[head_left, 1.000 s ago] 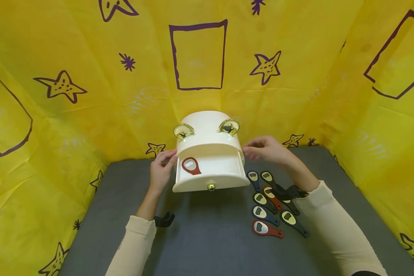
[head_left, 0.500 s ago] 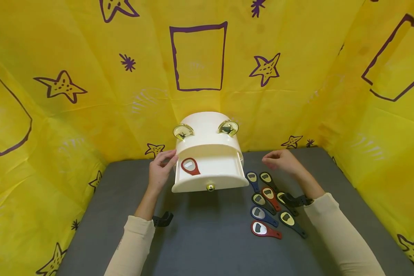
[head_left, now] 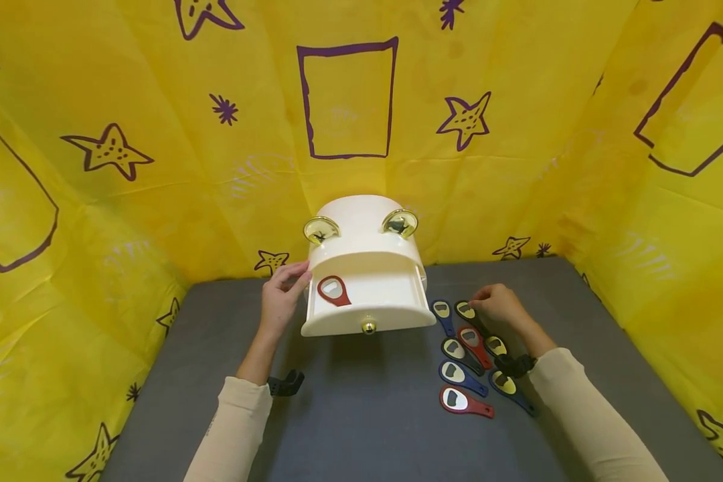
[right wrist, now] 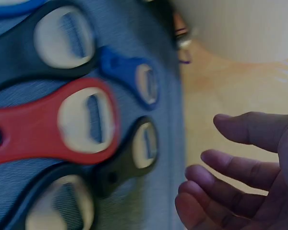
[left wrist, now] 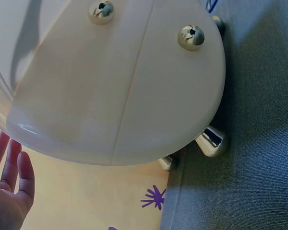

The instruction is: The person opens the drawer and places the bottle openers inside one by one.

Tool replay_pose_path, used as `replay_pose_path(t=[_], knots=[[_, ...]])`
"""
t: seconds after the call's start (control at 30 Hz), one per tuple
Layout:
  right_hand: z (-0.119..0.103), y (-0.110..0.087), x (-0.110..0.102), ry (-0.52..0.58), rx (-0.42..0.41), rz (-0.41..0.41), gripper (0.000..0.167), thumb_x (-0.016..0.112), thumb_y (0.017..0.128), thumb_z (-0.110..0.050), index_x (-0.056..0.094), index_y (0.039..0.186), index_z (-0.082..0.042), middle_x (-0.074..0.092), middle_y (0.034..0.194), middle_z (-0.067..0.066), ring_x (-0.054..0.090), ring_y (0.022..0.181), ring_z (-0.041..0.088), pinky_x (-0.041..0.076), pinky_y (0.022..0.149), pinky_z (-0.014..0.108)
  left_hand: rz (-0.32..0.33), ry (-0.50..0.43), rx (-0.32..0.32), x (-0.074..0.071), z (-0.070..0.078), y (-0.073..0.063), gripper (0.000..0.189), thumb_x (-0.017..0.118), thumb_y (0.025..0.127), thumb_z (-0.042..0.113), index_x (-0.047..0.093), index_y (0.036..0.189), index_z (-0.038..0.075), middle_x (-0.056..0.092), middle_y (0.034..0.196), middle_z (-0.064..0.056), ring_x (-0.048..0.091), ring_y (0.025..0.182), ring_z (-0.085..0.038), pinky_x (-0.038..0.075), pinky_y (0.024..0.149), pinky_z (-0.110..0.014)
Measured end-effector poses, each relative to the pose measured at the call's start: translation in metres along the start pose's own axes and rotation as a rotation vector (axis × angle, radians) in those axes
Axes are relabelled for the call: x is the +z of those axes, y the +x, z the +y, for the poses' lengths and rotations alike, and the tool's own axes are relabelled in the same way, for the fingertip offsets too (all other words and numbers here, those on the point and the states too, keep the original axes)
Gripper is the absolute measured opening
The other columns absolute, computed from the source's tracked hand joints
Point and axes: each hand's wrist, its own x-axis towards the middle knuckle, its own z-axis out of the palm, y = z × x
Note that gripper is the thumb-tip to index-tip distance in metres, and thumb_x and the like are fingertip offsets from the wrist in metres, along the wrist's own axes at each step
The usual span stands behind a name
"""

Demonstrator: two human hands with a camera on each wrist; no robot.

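A cream drawer box (head_left: 361, 224) with gold knobs stands at the back, its drawer (head_left: 337, 324) pulled out. Inside the drawer, at its left, lies a red bottle opener (head_left: 334, 290). My left hand (head_left: 279, 302) touches the box's left side; in the left wrist view its fingers are extended. On the right, my right hand (head_left: 501, 308) is at a black bottle opener (head_left: 465, 310), fingertips close to its head in the head view. The right wrist view shows that hand (right wrist: 245, 187) with thumb and fingers apart and nothing between them.
Several more bottle openers lie right of the drawer, among them a blue one (head_left: 442, 312), a red one (head_left: 472, 345) and another red one (head_left: 458, 399) nearer the front. A yellow patterned cloth (head_left: 349, 100) hangs behind the grey table (head_left: 361, 428).
My right hand has moved from beside the box's right side outward and then down to the black bottle opener. The left hand keeps its place on the box.
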Motion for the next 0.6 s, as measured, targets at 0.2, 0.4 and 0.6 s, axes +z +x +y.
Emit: replay_pose_path(t=[0.2,0.4,0.6], knots=[[0.011,-0.002,0.012,-0.081,0.085,0.044,0.023,0.07,0.083,-0.02,0.069,0.078,0.003,0.067,0.076,0.014,0.059,0.069,0.027,0.046,0.061,0.036,0.002,-0.013,0.005,0.0,0.001,0.0,0.028,0.069,0.086,-0.002,0.066,0.112,-0.014,0.062,0.114,-0.03,0.058,0.096,0.001,0.05,0.072,-0.01],[0.018,-0.003,0.024,-0.144,0.13,0.035,0.026,0.076,0.077,-0.02,0.062,0.065,-0.003,0.063,0.071,0.013,0.059,0.068,0.03,0.046,0.065,0.043,0.003,0.006,0.003,-0.001,0.001,-0.002,0.028,0.069,0.087,0.0,0.066,0.112,-0.012,0.062,0.115,-0.028,0.056,0.096,0.001,0.05,0.073,-0.011],[0.017,-0.004,0.031,-0.193,0.117,0.04,0.033,0.077,0.076,-0.019,0.054,0.057,-0.006,0.06,0.067,0.012,0.058,0.066,0.03,0.047,0.067,0.049,-0.001,-0.017,0.002,0.0,0.001,-0.002,0.027,0.068,0.087,-0.002,0.066,0.111,-0.014,0.061,0.115,-0.03,0.056,0.096,0.001,0.05,0.071,-0.01]])
